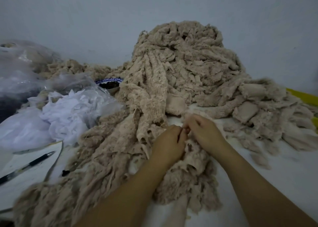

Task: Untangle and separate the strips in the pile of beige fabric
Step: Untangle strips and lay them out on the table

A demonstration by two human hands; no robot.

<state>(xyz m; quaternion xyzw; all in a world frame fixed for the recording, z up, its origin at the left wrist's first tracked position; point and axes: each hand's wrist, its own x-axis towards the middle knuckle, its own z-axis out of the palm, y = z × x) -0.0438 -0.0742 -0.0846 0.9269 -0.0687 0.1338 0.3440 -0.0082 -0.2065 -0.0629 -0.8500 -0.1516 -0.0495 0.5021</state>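
A tall tangled pile of beige fabric strips rises against the wall at centre. Long strips trail from it down to the lower left, and flatter pieces spread to the right. My left hand and my right hand meet knuckle to knuckle in front of the pile. Both have curled fingers pinching the same beige strip, which runs down between my forearms. The pinched spot itself is hidden by the fingers.
White cloth scraps and clear plastic bags lie at the left. A black pen rests on white paper at lower left. A blue-rimmed bowl sits behind the scraps. A yellow edge shows at the right. The surface is white.
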